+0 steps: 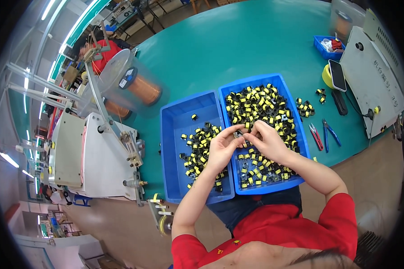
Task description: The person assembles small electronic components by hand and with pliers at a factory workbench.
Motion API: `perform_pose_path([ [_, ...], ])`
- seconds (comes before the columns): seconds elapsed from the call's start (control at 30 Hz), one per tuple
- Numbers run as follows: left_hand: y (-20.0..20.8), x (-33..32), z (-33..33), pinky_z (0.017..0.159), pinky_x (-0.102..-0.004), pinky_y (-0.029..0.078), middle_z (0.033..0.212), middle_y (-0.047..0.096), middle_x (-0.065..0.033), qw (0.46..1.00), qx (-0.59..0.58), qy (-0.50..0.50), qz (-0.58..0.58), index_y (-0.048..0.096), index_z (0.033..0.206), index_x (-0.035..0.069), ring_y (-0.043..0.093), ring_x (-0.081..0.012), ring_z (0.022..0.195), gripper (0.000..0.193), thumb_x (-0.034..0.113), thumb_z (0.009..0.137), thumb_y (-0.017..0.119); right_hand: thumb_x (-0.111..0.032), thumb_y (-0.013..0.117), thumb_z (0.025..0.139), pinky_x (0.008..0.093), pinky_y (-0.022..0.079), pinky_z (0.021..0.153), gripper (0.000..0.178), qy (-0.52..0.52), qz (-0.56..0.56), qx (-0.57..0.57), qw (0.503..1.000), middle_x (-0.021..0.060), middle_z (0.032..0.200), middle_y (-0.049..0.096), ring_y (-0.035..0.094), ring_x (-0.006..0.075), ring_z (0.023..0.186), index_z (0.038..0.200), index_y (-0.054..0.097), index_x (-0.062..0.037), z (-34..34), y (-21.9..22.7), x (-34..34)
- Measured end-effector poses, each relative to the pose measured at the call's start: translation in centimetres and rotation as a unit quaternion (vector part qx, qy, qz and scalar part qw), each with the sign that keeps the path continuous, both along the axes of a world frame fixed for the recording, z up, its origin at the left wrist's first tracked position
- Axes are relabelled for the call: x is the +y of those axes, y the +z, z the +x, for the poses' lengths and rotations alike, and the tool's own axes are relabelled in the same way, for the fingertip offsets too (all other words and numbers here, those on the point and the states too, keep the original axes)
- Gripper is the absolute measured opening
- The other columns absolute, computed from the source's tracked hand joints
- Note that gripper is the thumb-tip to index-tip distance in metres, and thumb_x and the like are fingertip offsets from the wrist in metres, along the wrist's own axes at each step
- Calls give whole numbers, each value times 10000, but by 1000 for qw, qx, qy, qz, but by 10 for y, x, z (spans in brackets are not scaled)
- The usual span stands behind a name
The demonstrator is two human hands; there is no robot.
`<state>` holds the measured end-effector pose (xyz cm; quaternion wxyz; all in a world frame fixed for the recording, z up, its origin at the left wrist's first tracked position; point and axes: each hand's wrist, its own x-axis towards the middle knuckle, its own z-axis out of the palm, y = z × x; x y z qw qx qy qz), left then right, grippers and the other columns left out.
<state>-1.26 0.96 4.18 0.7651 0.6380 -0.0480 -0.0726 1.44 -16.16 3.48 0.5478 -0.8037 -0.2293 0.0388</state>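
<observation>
My left hand (223, 145) and my right hand (268, 141) meet over the inner walls of two blue bins. Between their fingertips is a small coil bobbin (239, 134), pinched from both sides and mostly covered by the fingers. Under my right hand, the right bin (304, 154) is heaped with black coil bobbins (256, 99) wrapped in yellow tape. The left bin (175, 130) holds a looser pile of the same bobbins (197, 152) along its right side, near my left hand.
Right of the bins lie red-handled snips (316, 136), blue pliers (331, 134) and several loose bobbins (305, 108). Beyond are a phone (337, 75), a small blue box (323, 50) and a grey machine (375, 76). A white machine (105, 157) and copper wire spools (141, 87) stand left.
</observation>
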Motion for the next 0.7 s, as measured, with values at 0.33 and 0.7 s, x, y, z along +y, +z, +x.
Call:
perform_pose_path([
  [0.33,8,10,-1,657,-265,452,1052,557,-154,981,61,0,-186,430,1210,-29,556,-169,769,367,147,907,535,-98,608,669,421,467,718,432,214,-343,-221,888,109,1051,490,510,275,954,1094,528,-108,-20,-27,0],
  [0.7,8,13,2,713,-255,448,1018,556,-119,970,98,-19,-221,435,1229,-22,544,-143,813,371,202,938,484,-171,581,763,418,509,683,332,293,-350,-219,862,46,1087,540,542,243,970,1093,557,-195,-16,-36,4],
])
